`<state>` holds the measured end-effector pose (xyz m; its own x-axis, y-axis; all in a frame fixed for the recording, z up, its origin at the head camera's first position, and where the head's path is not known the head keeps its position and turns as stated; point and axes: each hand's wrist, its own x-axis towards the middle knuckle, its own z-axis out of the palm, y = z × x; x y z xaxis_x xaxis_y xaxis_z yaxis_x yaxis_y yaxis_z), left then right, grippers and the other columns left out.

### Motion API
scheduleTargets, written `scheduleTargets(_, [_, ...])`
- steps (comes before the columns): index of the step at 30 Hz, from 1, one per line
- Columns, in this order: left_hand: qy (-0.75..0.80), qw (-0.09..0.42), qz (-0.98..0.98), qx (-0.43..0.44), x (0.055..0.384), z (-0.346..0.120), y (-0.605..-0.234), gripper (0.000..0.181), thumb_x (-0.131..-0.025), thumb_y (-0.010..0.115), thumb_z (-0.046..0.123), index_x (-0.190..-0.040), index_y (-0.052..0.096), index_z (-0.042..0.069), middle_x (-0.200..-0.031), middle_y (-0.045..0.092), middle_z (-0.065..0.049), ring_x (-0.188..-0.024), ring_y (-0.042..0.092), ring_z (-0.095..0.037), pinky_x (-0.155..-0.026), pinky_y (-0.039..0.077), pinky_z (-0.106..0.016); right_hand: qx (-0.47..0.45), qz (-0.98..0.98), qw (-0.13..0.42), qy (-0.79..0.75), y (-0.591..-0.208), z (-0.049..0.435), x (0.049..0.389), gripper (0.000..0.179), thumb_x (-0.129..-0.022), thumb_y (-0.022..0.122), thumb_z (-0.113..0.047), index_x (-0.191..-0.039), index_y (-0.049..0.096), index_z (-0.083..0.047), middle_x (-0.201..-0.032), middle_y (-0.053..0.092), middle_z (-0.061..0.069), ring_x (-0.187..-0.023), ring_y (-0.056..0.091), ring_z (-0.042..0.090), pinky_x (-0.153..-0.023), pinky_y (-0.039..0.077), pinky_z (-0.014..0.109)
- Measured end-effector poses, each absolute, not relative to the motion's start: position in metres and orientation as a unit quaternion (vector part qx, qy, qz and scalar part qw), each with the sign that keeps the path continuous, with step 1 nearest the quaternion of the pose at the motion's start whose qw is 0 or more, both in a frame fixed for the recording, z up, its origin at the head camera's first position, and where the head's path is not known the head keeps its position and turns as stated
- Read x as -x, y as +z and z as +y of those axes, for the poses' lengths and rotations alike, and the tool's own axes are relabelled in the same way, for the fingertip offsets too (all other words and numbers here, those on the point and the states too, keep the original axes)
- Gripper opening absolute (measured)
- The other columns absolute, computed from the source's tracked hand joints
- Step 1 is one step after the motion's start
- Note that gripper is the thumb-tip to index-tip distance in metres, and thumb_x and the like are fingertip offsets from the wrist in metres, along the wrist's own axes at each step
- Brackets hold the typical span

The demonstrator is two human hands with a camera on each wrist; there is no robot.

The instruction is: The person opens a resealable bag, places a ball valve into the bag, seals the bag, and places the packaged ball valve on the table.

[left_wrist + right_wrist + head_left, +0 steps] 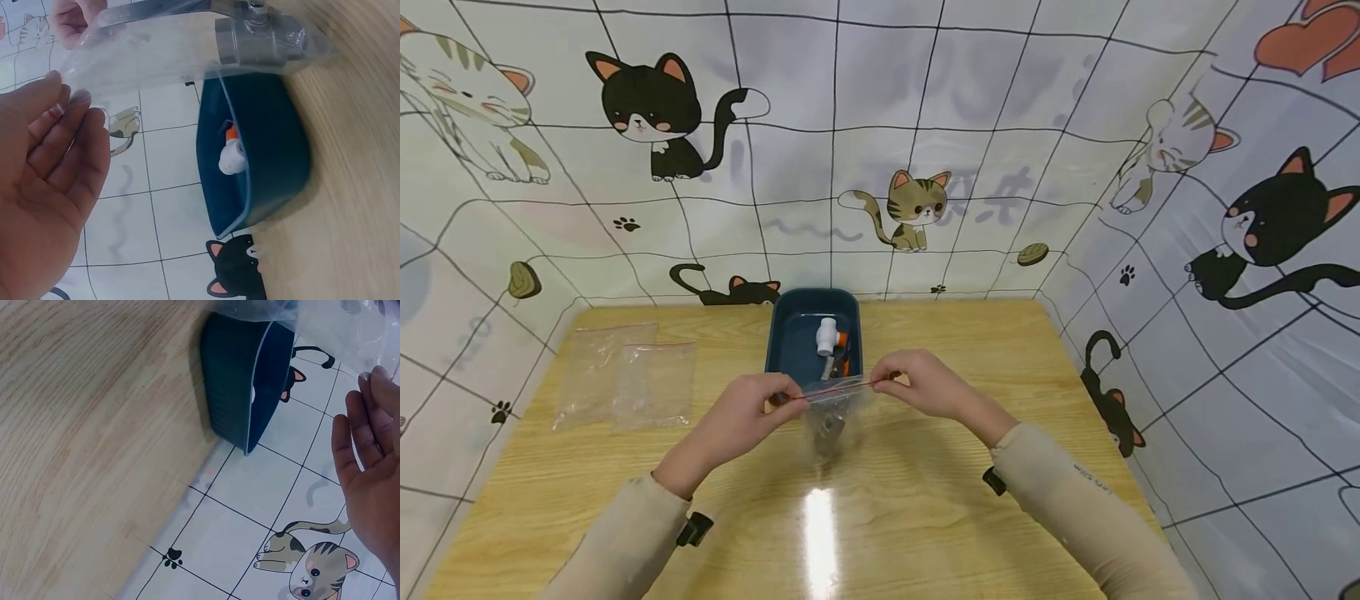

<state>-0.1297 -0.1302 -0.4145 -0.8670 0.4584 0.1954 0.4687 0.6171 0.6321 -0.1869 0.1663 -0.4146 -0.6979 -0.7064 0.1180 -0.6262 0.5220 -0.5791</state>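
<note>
Both hands hold a clear zip bag [848, 406] by its red-lined top edge, in front of the blue bin. My left hand [741, 421] pinches one end of the edge between thumb and fingers. The opposite end is pinched by my right hand [922, 385]. Low in the bag lies a grey metal fitting [250, 42] with a long flat lever, like a ball valve. Behind the bag stands the dark blue bin [281, 131], holding a white plastic fitting [827, 337] with an orange part. Other pieces in the bin are partly hidden by the bag.
Two flat clear zip bags [657, 383] lie overlapping on the wooden table [925, 517], left of the bin. A cat-patterned sheet [820, 167] rises behind the table and along both sides.
</note>
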Motion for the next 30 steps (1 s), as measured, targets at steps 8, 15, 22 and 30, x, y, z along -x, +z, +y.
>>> scheduleTargets(8, [-0.342, 0.024, -0.910, 0.235, 0.134, -0.136, -0.423, 0.003, -0.090, 0.071, 0.020, -0.088, 0.069, 0.022, -0.084, 0.068, 0.013, -0.076, 0.062, -0.001, -0.069, 0.053, -0.026, 0.381, 0.875, 0.078, -0.289, -0.413, 0.161, 0.187, 0.027, -0.094, 0.065, -0.019, -0.120, 0.066, -0.014, -0.097, 0.072, -0.004, -0.090, 0.066, 0.008, -0.080, 0.054, 0.029])
scheduleTargets(15, [-0.339, 0.041, -0.913, 0.221, 0.137, -0.135, -0.427, 0.019, -0.090, 0.071, 0.016, -0.108, 0.066, 0.015, -0.088, 0.072, 0.006, -0.077, 0.066, -0.007, -0.067, 0.054, -0.028, 0.365, 0.892, 0.075, -0.256, -0.413, 0.156, 0.184, 0.014, -0.094, 0.066, -0.020, -0.105, 0.074, -0.017, -0.099, 0.072, -0.005, -0.090, 0.065, 0.007, -0.080, 0.054, 0.028])
scheduleTargets(22, [-0.317, 0.015, -0.928, 0.195, 0.137, -0.137, -0.433, 0.008, -0.093, 0.067, 0.027, -0.099, 0.071, 0.022, -0.087, 0.069, 0.013, -0.079, 0.062, -0.004, -0.077, 0.054, -0.031, 0.344, 0.905, 0.063, -0.242, -0.413, 0.152, 0.181, 0.010, -0.093, 0.064, -0.019, -0.099, 0.072, -0.020, -0.092, 0.070, -0.008, -0.083, 0.062, 0.004, -0.076, 0.052, 0.026])
scheduleTargets(30, [-0.325, 0.051, -0.919, 0.216, 0.134, -0.132, -0.435, 0.005, -0.095, 0.064, 0.024, -0.095, 0.068, 0.020, -0.083, 0.064, 0.013, -0.075, 0.056, -0.002, -0.071, 0.052, -0.027, 0.351, 0.915, 0.025, -0.197, -0.412, 0.141, 0.174, 0.012, -0.093, 0.062, -0.022, -0.104, 0.066, -0.017, -0.099, 0.068, -0.004, -0.092, 0.064, 0.011, -0.084, 0.052, 0.030])
